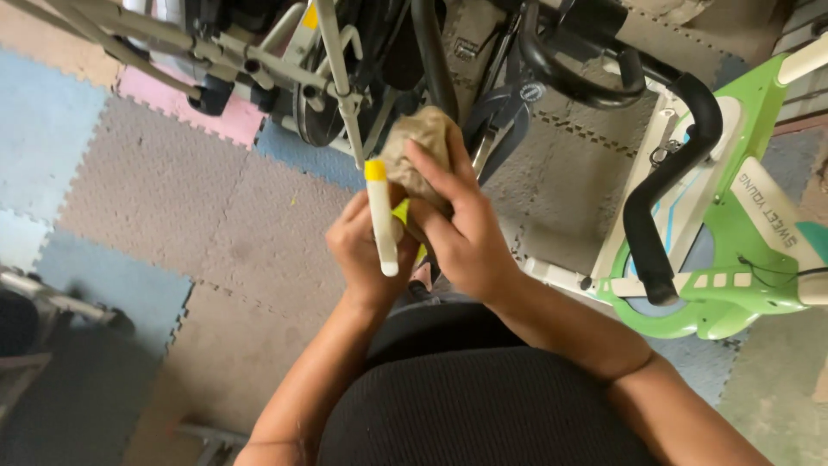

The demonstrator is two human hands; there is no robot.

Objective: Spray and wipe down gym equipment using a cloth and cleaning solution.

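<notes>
My left hand (360,252) grips a slim white tube (380,226) with a yellow end, held upright in front of my body. A bit of yellow shows behind the tube, between my hands. My right hand (459,226) is closed around a crumpled tan cloth (416,148) that bulges above the fingers, just right of the tube's yellow end. Both hands are pressed close together, above my dark-clothed lap.
A folded beige metal frame with black wheels (285,65) stands just ahead. A green and white ride-on toy with a black handlebar (690,216) is at the right. Interlocking foam floor mats (172,198) in grey, blue and pink cover the floor. A dark object (26,328) sits at far left.
</notes>
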